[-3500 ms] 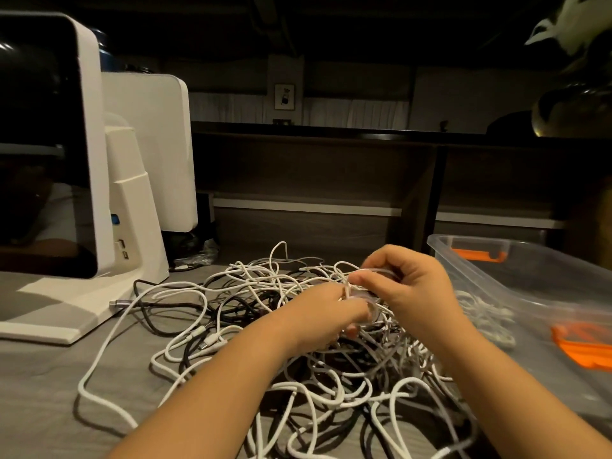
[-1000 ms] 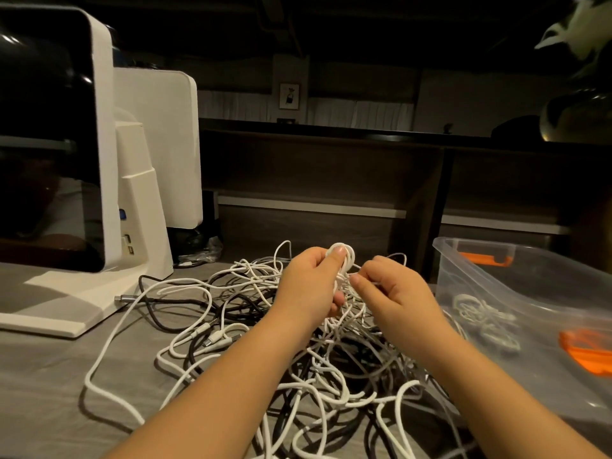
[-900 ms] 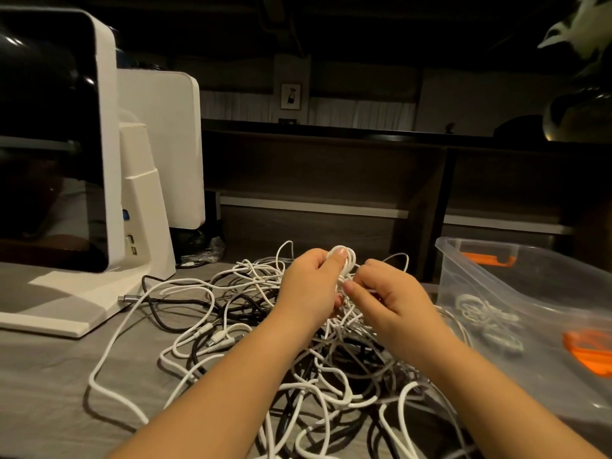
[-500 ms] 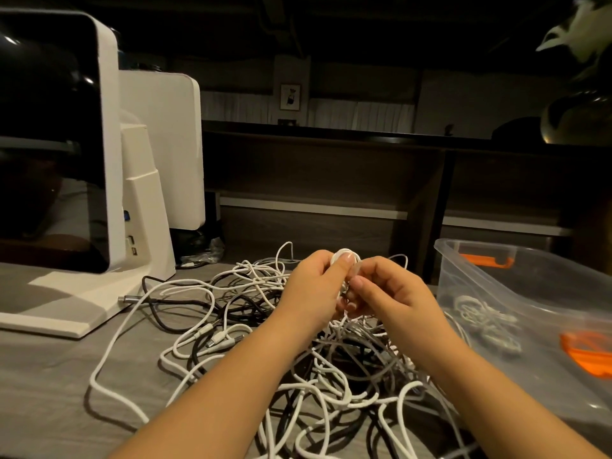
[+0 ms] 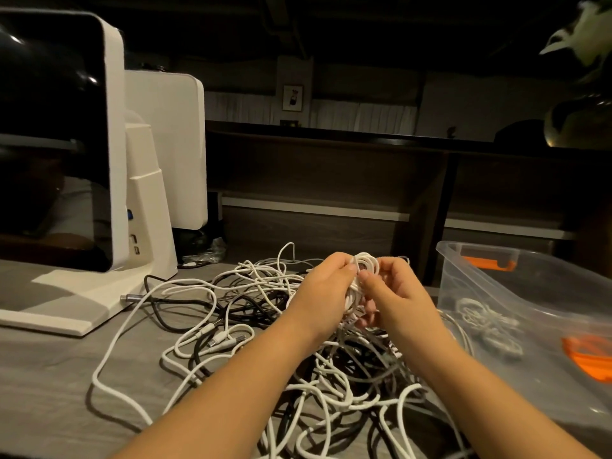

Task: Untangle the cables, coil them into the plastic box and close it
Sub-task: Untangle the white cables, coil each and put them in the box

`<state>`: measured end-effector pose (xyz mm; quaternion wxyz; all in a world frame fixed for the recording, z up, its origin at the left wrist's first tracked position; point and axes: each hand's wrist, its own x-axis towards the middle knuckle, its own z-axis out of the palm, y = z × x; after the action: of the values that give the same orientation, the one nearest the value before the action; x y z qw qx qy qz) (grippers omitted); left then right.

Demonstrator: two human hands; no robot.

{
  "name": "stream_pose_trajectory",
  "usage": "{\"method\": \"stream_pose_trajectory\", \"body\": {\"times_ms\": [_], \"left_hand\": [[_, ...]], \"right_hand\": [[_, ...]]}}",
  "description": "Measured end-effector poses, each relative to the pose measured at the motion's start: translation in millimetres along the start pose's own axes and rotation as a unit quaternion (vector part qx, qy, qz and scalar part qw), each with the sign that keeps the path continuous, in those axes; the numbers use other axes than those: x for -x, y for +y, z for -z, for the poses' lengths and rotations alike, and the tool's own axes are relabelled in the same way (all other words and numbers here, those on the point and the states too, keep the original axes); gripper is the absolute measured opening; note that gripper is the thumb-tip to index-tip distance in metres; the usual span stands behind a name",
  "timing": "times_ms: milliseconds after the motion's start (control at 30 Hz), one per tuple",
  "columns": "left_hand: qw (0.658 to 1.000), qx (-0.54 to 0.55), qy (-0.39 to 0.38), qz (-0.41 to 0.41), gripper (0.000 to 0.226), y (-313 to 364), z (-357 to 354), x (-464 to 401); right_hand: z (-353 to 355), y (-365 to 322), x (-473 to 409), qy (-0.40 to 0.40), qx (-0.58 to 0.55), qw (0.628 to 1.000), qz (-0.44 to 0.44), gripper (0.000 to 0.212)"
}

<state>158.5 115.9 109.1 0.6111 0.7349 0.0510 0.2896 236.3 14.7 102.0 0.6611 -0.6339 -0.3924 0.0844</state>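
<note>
While both hands grip white coil (image 5: 364, 266), tangled cables (image 5: 251, 329) below

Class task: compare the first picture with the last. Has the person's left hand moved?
Yes. The left hand has risen and shifted toward the clear plastic box, now gripping a small white cable coil above the tangled pile.

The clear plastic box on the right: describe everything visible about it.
The plastic box is translucent, rectangular with rounded corners, open-topped, with orange latches at its near and far ends. It sits upright on the grey table right of the cable pile. Coiled white cables lie inside. Neither hand touches it.
</note>
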Motion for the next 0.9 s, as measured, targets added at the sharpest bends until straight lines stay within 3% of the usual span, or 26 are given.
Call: {"method": "stream_pose_trajectory", "body": {"times_ms": [100, 233, 533, 733, 900], "left_hand": [[0.991, -0.122, 0.025, -0.051, 0.023, -4.1, 3.1, -3.8], [0.972, -0.202, 0.047, -0.108, 0.02, -9.2, 2.6, -2.9], [0.916, -0.365, -0.022, -0.167, 0.024, -6.7, 5.3, -1.7], [0.943, -0.3, -0.047, -0.135, 0.023, -1.0, 23.0, -4.9], [0.98, -0.159, -0.085, -0.085, 0.01, 0.0, 32.6, -5.6]], "right_hand": [[0.9, 0.9, -1.9, -0.005, -0.011, 1.0, -0.011, 0.011], [3.5, 0.3, -2.0, 0.007, -0.041, 0.998, -0.042, 0.014], [8.9, 3.2, -4.0, 0.009, -0.033, 0.996, -0.085, 0.008], [10.8, -0.5, -4.7, -0.033, -0.043, 0.994, -0.094, 0.004], [17.0, -6.0, -6.5, -0.06, -0.11, 0.988, -0.094, 0.008]]}}
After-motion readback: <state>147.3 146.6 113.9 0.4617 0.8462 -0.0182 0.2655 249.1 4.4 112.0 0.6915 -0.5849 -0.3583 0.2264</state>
